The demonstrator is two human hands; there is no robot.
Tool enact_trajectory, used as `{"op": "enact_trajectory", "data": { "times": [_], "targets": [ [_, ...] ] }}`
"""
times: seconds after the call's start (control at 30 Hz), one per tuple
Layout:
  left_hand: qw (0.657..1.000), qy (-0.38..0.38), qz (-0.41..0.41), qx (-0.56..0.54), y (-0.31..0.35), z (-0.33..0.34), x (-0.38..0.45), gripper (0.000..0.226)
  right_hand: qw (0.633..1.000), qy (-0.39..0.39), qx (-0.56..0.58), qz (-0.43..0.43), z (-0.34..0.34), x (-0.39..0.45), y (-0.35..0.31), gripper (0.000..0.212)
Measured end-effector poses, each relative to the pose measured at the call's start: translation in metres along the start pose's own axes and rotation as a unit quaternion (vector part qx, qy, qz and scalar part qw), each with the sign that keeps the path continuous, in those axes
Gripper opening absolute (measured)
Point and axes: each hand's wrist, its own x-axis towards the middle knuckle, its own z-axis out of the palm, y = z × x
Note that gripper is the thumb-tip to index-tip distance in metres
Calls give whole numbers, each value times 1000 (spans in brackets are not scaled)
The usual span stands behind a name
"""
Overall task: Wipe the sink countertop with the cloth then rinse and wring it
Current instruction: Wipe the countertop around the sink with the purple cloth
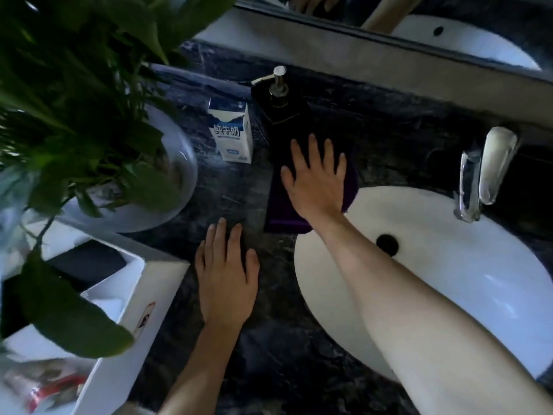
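A dark purple cloth (281, 211) lies flat on the dark marble countertop (278, 348), just left of the white oval sink (449, 265). My right hand (317, 181) presses flat on the cloth with fingers spread; it does not grip it. My left hand (226, 274) rests palm down on the bare countertop in front of the cloth, fingers apart, holding nothing. A chrome faucet (484, 175) stands behind the sink at the right. The sink drain (387, 244) shows beside my right forearm.
A milk carton (232, 131) and a dark soap dispenser (279, 97) stand just behind the cloth. A leafy plant in a white round pot (167, 202) fills the left. A white box (143, 295) of items sits at the front left. A mirror (449, 28) runs along the back.
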Motion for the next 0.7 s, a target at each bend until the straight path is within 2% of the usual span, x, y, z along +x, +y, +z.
{"op": "enact_trajectory", "data": {
  "times": [0.17, 0.27, 0.37, 0.43, 0.53, 0.7],
  "targets": [
    [991, 7, -43, -124, 3, -4, 2, 54, 1000, -4, -1, -4, 0, -14, -13, 67],
    [976, 2, -80, -203, 1, -8, 2, 59, 998, -15, 21, -60, 5, -51, -35, 65],
    [962, 8, -83, -259, 0, -15, 1, 63, 991, -35, 35, -128, 12, -98, -51, 64],
    [955, 14, -85, -284, -1, -18, 1, 62, 986, -65, 46, -143, 14, -128, -54, 63],
    [958, 5, -88, -273, -3, -19, 1, 60, 983, -96, 52, -147, 16, -180, -52, 63],
    [983, -19, -29, -180, 6, -19, -1, 55, 985, -77, 48, -145, 18, -276, -17, 62]
  ]
}}
